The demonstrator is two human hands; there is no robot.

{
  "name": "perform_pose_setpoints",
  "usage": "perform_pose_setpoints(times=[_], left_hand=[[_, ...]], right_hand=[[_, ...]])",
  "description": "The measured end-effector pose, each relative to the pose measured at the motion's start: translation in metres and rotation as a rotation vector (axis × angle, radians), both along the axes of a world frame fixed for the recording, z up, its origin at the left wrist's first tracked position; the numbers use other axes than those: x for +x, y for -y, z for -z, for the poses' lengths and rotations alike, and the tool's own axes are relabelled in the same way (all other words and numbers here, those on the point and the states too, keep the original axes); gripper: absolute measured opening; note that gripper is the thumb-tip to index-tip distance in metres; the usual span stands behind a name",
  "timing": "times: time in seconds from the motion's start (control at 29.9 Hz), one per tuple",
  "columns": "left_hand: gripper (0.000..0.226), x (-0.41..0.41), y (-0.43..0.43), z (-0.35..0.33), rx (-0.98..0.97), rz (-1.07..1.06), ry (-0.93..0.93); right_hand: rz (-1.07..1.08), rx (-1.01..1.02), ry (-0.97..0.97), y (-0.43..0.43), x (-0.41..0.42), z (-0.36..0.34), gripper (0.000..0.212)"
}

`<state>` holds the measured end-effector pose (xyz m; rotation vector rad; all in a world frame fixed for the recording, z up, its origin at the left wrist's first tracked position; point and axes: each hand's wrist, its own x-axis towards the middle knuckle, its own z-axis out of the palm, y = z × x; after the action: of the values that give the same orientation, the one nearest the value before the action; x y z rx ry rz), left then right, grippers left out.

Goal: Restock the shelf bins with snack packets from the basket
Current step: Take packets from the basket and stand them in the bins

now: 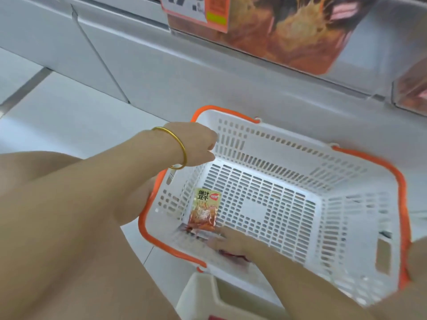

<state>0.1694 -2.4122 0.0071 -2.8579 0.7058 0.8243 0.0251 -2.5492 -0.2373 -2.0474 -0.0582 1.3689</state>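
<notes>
The white basket (346, 204) with orange rim stands on the floor below the shelf, and it is almost emptied. One snack packet (205, 207) leans against the inner wall at the 9 o'clock side of the basket, with its long axis running from about 12 to 6 o'clock and its printed face turned up to the camera. More packets (196, 233), red and partly hidden, lie in the near-left corner of the basket floor, just under the leaning one.

The right hand (231, 242) is down inside the basket, at the 5 o'clock side of the leaning packet and very near to it. Its fingers lie rather flat over the corner packets and touch them; the picture is blurred there, so I cannot tell if they already pinch something. The left hand (196, 144) rests at the far-left corner of the rim, at 12 o'clock from the packet, with fingers curled over the edge, it seems to steady the basket. A gold bangle (179, 146) is on this wrist.

So the right hand is the nearer one and, I judge, will collect the packets. The shelf bins (288, 38) lie well apart, up at 12 to 1 o'clock.
</notes>
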Motion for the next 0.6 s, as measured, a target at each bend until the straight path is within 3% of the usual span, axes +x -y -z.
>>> perform_pose_setpoints(times=[0.1,0.2,0.33,0.43,0.6], left_hand=[[0.031,0.003,0.004,0.004,0.019,0.011,-0.021],[0.031,0.004,0.006,0.007,0.035,0.022,-0.052],[0.034,0.004,0.008,0.008,0.07,0.038,-0.102],[0.038,0.004,0.011,0.009,0.081,0.039,-0.136],[0.052,0.006,0.019,0.01,0.031,-0.055,-0.174]], right_hand=[[-0.169,-0.031,0.13,0.001,0.004,0.003,0.045],[-0.187,-0.051,0.234,-0.005,0.009,-0.001,0.039],[0.139,0.024,0.291,0.01,0.028,-0.021,0.029],[0.478,0.219,0.129,0.033,0.041,-0.05,0.026],[0.724,0.456,0.08,0.053,0.061,-0.101,0.019]])
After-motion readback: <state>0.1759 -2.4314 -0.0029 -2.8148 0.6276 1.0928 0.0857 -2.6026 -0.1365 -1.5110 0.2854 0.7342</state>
